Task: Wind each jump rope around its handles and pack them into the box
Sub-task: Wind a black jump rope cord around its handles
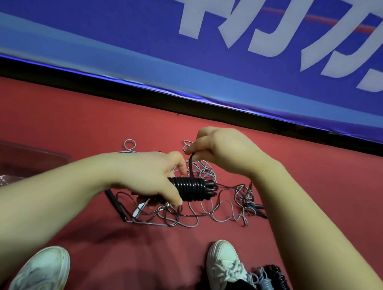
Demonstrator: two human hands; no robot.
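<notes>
My left hand (156,176) grips the handles of a black jump rope (193,188), with the cord coiled in tight turns around them. Just above the coil, my right hand (216,147) pinches the loose end of that black cord. Under both hands a tangle of grey and black ropes (221,209) lies on the red floor, with a loose black handle (115,204) at its left. Two wound ropes, one grey (268,288) and one black (285,288), lie beside my right shoe. A clear plastic box (16,164) sits on the floor at the left.
A blue banner with white lettering (195,50) runs along the far edge of the red floor (70,118). My white shoes show at the bottom, the left one (42,273) and the right one (223,264).
</notes>
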